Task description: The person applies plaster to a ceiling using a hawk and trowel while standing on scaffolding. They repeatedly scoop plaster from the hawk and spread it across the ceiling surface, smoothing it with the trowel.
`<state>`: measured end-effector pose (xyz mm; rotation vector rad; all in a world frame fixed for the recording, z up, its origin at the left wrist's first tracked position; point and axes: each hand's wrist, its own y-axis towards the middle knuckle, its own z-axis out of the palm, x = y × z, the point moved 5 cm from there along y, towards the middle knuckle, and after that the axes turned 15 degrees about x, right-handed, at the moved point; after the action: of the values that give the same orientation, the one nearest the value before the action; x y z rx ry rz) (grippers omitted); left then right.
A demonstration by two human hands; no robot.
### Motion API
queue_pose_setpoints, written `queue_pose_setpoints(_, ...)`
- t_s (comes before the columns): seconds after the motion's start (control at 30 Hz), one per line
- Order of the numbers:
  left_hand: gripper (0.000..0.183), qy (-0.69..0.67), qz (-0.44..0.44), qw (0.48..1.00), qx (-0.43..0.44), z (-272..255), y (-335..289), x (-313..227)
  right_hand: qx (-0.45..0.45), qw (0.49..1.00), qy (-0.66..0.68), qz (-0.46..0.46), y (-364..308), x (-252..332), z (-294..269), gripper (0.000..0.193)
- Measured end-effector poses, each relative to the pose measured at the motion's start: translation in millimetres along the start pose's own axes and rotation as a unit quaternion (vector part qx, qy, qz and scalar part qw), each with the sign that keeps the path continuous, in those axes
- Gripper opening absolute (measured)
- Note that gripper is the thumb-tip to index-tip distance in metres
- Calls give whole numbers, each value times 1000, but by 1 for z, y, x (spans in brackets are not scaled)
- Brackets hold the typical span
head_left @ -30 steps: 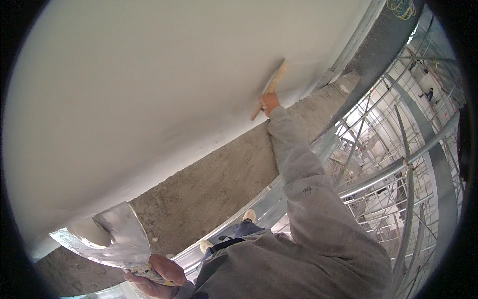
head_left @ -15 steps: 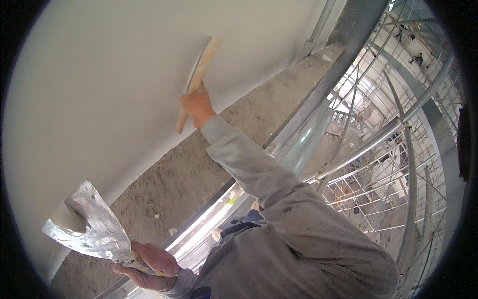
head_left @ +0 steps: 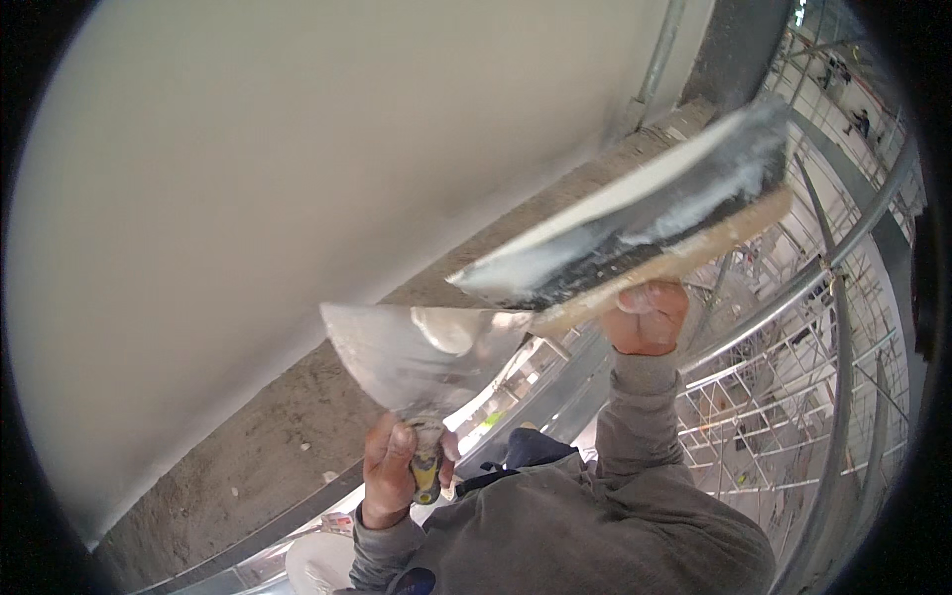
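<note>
My left hand (head_left: 389, 471) is closed around the yellow-and-dark handle of a wide putty knife (head_left: 382, 362), blade pointing up. A lump of pale putty (head_left: 443, 330) sits on that blade near its top edge. In my right hand (head_left: 650, 315) is a long, flat plastering trowel (head_left: 605, 263), gripped by the pale wooden-looking back edge. White putty is smeared along the face of its dark blade. The trowel's near end is close to the putty knife's upper right corner; whether they touch, I cannot tell. The smooth off-white wall (head_left: 248, 178) stands to the left of both tools.
A rough concrete strip (head_left: 278, 436) runs along the wall's foot. A metal pipe (head_left: 662, 50) rises at the far end. On the right are a curved guard rail (head_left: 754, 307) and scaffolding (head_left: 734, 426), with people (head_left: 860, 123) far off. A white rounded object (head_left: 319, 563) sits at lower left.
My right hand has brought the trowel off the wall, back to the right, its putty-smeared face now showing. My left hand has moved right and up with the putty knife, toward the trowel.
</note>
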<state>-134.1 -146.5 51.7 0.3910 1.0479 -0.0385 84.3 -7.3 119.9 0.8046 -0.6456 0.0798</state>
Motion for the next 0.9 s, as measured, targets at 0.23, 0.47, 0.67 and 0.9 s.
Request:
queue_pose_setpoints(0.23,44,-8,-83,986,143,42,81,53,-12,998,-35,-56,-39,59,-59,45)
queue_pose_setpoints(0.47,49,-41,-139,956,254,104,166,105,5,767,-593,245,-120,94,-177,18)
queue_pose_setpoints(0.67,51,23,-126,972,196,133,247,160,-381,904,-184,58,-203,162,-259,43)
queue_pose_setpoints(0.9,38,-17,-176,951,253,150,279,210,-397,895,-98,-175,-192,211,-257,42)
